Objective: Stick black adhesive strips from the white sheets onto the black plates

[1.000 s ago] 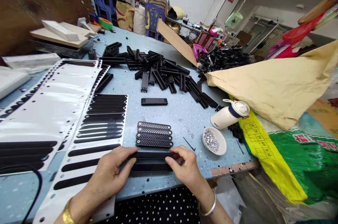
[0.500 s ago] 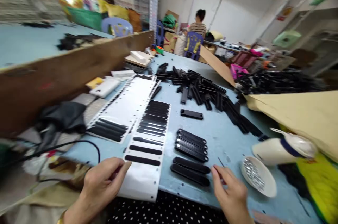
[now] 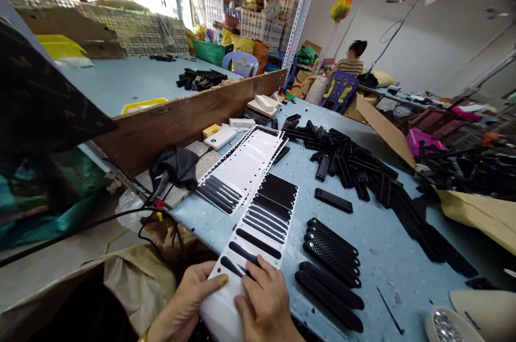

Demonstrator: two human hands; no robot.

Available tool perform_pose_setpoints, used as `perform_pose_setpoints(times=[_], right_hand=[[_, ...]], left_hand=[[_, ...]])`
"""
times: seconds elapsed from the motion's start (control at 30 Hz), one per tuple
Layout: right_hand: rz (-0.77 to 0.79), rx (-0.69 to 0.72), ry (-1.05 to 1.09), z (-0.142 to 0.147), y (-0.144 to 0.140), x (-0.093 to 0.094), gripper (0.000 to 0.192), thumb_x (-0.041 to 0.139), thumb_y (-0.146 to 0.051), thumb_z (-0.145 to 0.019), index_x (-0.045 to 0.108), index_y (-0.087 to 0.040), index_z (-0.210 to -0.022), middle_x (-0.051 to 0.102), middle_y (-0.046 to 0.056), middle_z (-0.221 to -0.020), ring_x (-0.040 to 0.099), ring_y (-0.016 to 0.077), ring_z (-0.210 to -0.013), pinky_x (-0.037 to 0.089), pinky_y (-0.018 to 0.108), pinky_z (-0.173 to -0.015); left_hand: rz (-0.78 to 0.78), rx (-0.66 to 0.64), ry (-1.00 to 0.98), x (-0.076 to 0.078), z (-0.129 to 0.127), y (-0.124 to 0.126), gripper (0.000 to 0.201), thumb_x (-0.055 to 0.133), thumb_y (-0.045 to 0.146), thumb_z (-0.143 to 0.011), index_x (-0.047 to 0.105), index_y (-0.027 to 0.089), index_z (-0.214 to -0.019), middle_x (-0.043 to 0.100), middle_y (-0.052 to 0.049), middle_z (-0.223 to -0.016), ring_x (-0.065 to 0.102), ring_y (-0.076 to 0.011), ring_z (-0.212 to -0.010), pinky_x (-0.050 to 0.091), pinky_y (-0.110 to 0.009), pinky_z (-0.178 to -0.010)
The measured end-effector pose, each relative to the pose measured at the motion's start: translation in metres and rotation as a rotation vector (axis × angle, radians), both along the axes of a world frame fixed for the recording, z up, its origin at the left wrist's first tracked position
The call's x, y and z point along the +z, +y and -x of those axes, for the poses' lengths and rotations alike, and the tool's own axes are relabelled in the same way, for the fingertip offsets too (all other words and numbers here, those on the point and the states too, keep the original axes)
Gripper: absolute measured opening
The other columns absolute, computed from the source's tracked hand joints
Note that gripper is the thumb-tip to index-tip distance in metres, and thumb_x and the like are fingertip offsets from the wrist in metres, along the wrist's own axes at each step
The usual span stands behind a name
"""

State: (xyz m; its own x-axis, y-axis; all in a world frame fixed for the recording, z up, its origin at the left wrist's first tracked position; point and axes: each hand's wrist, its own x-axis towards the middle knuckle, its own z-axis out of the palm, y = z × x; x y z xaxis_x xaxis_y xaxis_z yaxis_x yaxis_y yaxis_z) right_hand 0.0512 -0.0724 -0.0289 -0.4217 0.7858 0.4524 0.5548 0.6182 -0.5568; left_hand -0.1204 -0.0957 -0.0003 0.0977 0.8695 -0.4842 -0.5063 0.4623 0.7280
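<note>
A white backing sheet with long black adhesive strips lies at the near edge of the blue table. My left hand grips the sheet's near end from the left, thumb on top. My right hand presses on the same end, fingertips at the nearest black strip. Just right of the sheet lie two smooth black plastic bars and, beyond them, a row of ribbed black bars.
A second strip sheet lies farther left. A heap of black plastic parts fills the table's middle. A small white bowl of metal bits sits at the near right. A wooden divider runs along the left. Another person sits at the back.
The view has swung left. My hands let go of the smooth black bars, which now lie on the table. Both hands moved onto the near end of the strip sheet.
</note>
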Motion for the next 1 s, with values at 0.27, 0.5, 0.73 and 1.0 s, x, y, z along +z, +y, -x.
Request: perform_pose_setpoints(times=[0.27, 0.5, 0.73, 1.0], right_hand=[[0.158, 0.001, 0.2, -0.008, 0.021, 0.025, 0.018, 0.068, -0.021, -0.078, 0.073, -0.019, -0.095, 0.071, 0.011, -0.095, 0.065, 0.0261, -0.087, 0.053, 0.042, -0.079], [0.442, 0.016, 0.408, -0.008, 0.046, 0.037, 0.024, 0.055, -0.02, -0.087, 0.077, -0.021, -0.077, 0.072, 0.006, -0.072, 0.066, 0.0197, -0.07, 0.052, 0.031, -0.068], [0.503, 0.034, 0.44, -0.003, 0.048, 0.04, 0.016, 0.061, -0.023, -0.079, 0.076, -0.017, -0.074, 0.071, 0.006, -0.071, 0.064, 0.0191, -0.07, 0.049, 0.028, -0.065], [0.835, -0.111, 0.839, -0.009, 0.077, 0.052, 0.034, 0.061, -0.044, -0.086, 0.066, -0.014, -0.07, 0.064, 0.003, -0.061, 0.058, 0.0139, -0.055, 0.048, 0.025, -0.054]], left_hand=[[-0.112, -0.019, 0.018, 0.012, -0.018, 0.009, 0.031, 0.083, 0.037, -0.066, 0.078, 0.011, -0.083, 0.071, -0.005, -0.067, 0.056, -0.013, -0.056, 0.041, -0.022, -0.056], [-0.132, -0.078, 0.007, 0.014, -0.024, 0.024, 0.036, 0.084, 0.041, -0.064, 0.078, 0.011, -0.083, 0.071, -0.006, -0.068, 0.055, -0.0141, -0.056, 0.041, -0.023, -0.055], [-0.156, -0.022, 0.111, 0.019, -0.03, 0.032, 0.031, 0.082, 0.04, -0.065, 0.074, 0.011, -0.073, 0.067, -0.003, -0.063, 0.054, -0.0135, -0.055, 0.04, -0.022, -0.055], [-0.153, -0.015, 0.155, 0.015, -0.024, 0.042, 0.046, 0.082, 0.047, -0.063, 0.075, 0.014, -0.095, 0.075, -0.007, -0.073, 0.067, -0.0222, -0.064, 0.051, -0.028, -0.06]])
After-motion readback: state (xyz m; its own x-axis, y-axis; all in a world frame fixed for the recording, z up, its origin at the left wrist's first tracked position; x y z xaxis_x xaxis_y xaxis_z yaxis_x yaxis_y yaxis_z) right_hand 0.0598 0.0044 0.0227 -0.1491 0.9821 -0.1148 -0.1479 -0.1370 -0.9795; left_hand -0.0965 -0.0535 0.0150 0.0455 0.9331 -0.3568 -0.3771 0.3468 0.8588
